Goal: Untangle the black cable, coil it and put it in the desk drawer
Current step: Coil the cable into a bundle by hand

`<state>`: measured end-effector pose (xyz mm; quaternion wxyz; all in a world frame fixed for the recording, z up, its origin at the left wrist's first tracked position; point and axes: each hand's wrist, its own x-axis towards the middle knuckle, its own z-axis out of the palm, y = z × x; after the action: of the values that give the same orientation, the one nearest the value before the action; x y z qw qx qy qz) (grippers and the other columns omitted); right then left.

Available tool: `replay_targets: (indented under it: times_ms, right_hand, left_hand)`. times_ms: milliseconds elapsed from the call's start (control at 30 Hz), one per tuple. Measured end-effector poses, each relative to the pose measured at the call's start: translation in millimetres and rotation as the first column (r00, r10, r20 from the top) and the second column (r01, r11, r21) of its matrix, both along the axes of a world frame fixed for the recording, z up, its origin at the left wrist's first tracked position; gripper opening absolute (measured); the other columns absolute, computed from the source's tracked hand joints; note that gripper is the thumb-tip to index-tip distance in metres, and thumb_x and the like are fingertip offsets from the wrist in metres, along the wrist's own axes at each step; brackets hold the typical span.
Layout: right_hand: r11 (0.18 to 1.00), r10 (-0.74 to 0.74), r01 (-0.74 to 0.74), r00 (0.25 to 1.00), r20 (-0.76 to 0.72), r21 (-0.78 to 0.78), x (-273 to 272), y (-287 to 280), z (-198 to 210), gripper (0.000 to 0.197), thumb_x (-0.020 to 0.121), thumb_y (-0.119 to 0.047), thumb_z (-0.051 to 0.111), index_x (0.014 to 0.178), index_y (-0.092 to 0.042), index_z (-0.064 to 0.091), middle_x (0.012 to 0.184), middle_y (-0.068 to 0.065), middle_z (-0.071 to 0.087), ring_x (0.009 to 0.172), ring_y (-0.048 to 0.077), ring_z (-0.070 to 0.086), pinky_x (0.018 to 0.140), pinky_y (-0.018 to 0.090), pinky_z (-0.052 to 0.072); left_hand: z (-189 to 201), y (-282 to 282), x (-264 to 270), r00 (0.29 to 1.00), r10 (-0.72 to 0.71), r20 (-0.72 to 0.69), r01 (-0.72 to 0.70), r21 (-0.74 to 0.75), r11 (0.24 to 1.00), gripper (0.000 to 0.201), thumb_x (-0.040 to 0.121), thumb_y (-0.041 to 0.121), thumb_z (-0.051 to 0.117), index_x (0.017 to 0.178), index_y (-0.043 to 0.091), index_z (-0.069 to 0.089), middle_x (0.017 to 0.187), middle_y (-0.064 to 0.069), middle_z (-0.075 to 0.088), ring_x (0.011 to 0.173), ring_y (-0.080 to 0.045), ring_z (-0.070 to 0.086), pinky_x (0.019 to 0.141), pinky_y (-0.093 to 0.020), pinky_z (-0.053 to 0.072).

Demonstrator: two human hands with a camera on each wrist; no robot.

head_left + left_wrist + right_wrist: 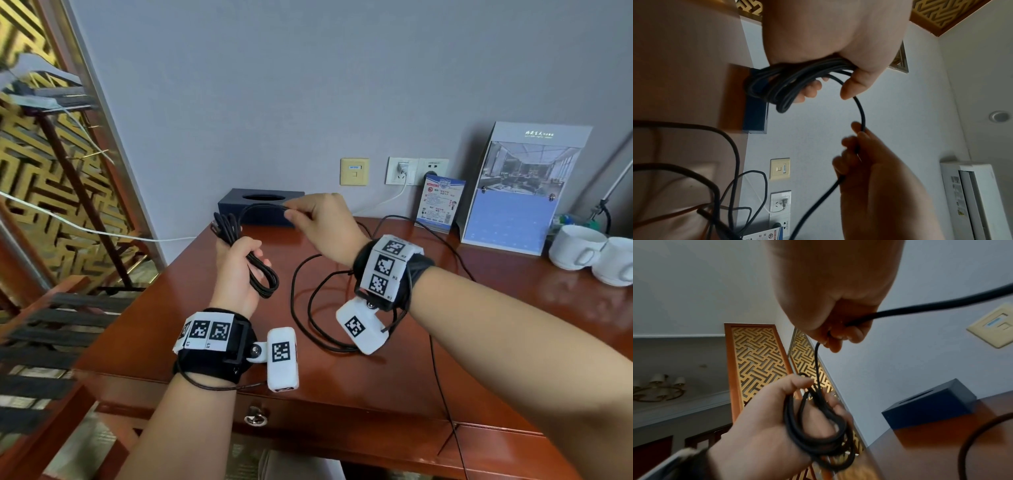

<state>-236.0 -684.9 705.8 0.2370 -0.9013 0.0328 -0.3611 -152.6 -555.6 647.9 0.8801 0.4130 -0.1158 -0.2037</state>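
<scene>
My left hand (239, 267) grips a bundle of several loops of the black cable (265, 279) above the left part of the wooden desk (376, 383). One strand arcs from the bundle to my right hand (310, 216), which pinches it between thumb and fingers just in front of the tissue box. The rest of the cable lies in loose loops (301, 308) on the desk under my right wrist. The left wrist view shows the coil (781, 84) in my palm; the right wrist view shows the coil (818, 426) below my pinching fingers (838, 337). The desk drawer (325, 428) is closed, with a ring pull (256, 418).
A dark blue tissue box (239, 209) stands at the back of the desk by the wall. A leaflet stand (520, 192), a small card (440, 205) and two white cups (575, 250) fill the back right. A white lead hangs from a wall socket (402, 171).
</scene>
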Motion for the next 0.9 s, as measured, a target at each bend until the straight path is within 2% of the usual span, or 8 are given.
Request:
replay_targets:
  times_ms: [133, 200, 333, 433, 500, 600, 767, 900]
  right_hand:
    - [0.997, 0.065, -0.068, 0.995, -0.078, -0.036, 0.7, 16.4, -8.2, 0.037, 0.089, 0.002, 0.043, 0.112, -0.009, 0.07, 0.078, 0.0, 0.063, 0.075, 0.013, 0.055, 0.071, 0.024, 0.041]
    - [0.994, 0.108, -0.108, 0.991, -0.085, -0.003, 0.4, 21.1, -12.2, 0.039, 0.089, 0.005, 0.042, 0.113, -0.009, 0.07, 0.078, -0.001, 0.063, 0.075, 0.013, 0.056, 0.073, 0.023, 0.043]
    - [0.978, 0.191, -0.182, 0.979, -0.077, 0.102, 0.9, 28.5, -19.1, 0.032, 0.087, 0.007, 0.042, 0.096, -0.008, 0.069, 0.07, -0.004, 0.062, 0.063, 0.001, 0.053, 0.065, 0.017, 0.045]
    - [0.96, 0.184, -0.167, 0.981, -0.058, 0.223, 1.7, 32.5, -20.1, 0.035, 0.089, 0.008, 0.043, 0.109, -0.01, 0.066, 0.075, 0.001, 0.069, 0.059, -0.001, 0.058, 0.069, 0.023, 0.055]
    - [0.945, 0.173, -0.147, 0.983, -0.063, 0.292, 0.9, 33.5, -19.5, 0.029, 0.093, 0.004, 0.046, 0.116, -0.011, 0.057, 0.079, 0.005, 0.072, 0.057, 0.006, 0.062, 0.068, 0.022, 0.056]
    - [0.922, 0.169, -0.135, 0.984, -0.064, 0.363, -1.0, 33.4, -20.1, 0.016, 0.095, 0.001, 0.048, 0.105, -0.01, 0.053, 0.08, 0.008, 0.073, 0.056, 0.016, 0.064, 0.061, 0.021, 0.053]
    - [0.91, 0.171, -0.138, 0.984, -0.051, 0.391, -1.3, 40.9, -24.2, 0.012, 0.093, 0.001, 0.053, 0.096, -0.009, 0.058, 0.077, 0.007, 0.072, 0.06, 0.015, 0.067, 0.054, 0.01, 0.044]
    - [0.858, 0.2, -0.163, 0.98, -0.025, 0.486, 0.1, 41.7, -25.9, 0.013, 0.091, 0.003, 0.056, 0.088, -0.01, 0.061, 0.071, 0.011, 0.065, 0.052, 0.019, 0.061, 0.05, 0.019, 0.048]
  left_hand:
    - [0.7, -2.7, -0.1, 1.0, 0.025, 0.018, -0.025, 0.018, 1.0, 0.044, 0.072, 0.007, 0.058, 0.113, 0.019, 0.047, 0.077, -0.001, 0.051, 0.065, -0.012, 0.051, 0.06, -0.028, 0.043]
    - [-0.1, -3.7, -0.7, 0.999, 0.036, 0.029, -0.037, 0.029, 0.999, 0.035, 0.082, 0.005, 0.059, 0.11, 0.022, 0.047, 0.077, -0.001, 0.052, 0.064, -0.011, 0.051, 0.061, -0.028, 0.044]
    - [0.4, -6.4, -4.5, 0.997, 0.024, 0.072, -0.024, -0.008, 1.0, 0.029, 0.091, 0.006, 0.06, 0.113, 0.022, 0.049, 0.078, 0.001, 0.064, 0.071, -0.013, 0.061, 0.068, -0.031, 0.05]
    - [1.8, -7.0, -8.3, 0.998, 0.006, 0.068, -0.003, -0.042, 0.999, 0.033, 0.094, 0.01, 0.06, 0.124, 0.019, 0.048, 0.084, 0.0, 0.067, 0.079, -0.017, 0.066, 0.067, -0.035, 0.055]
    - [2.1, -6.8, -9.5, 0.999, -0.017, 0.041, 0.02, -0.084, 0.996, 0.033, 0.096, 0.013, 0.058, 0.127, 0.018, 0.046, 0.078, 0.001, 0.064, 0.073, -0.017, 0.064, 0.061, -0.033, 0.055]
    - [0.6, -8.3, -7.9, 0.999, -0.046, 0.019, 0.047, -0.107, 0.993, 0.029, 0.096, 0.019, 0.059, 0.121, 0.018, 0.045, 0.066, 0.003, 0.055, 0.062, -0.015, 0.054, 0.051, -0.028, 0.047]
    - [-2.2, -10.1, -5.7, 0.993, -0.105, 0.055, 0.108, -0.049, 0.993, 0.04, 0.094, 0.033, 0.062, 0.128, 0.02, 0.045, 0.068, -0.002, 0.052, 0.049, -0.013, 0.048, 0.051, -0.026, 0.046]
    - [-5.2, -9.8, -3.8, 0.988, -0.137, 0.076, 0.142, -0.059, 0.988, 0.048, 0.089, 0.034, 0.068, 0.129, 0.019, 0.045, 0.073, -0.003, 0.057, 0.052, -0.013, 0.051, 0.048, -0.026, 0.044]
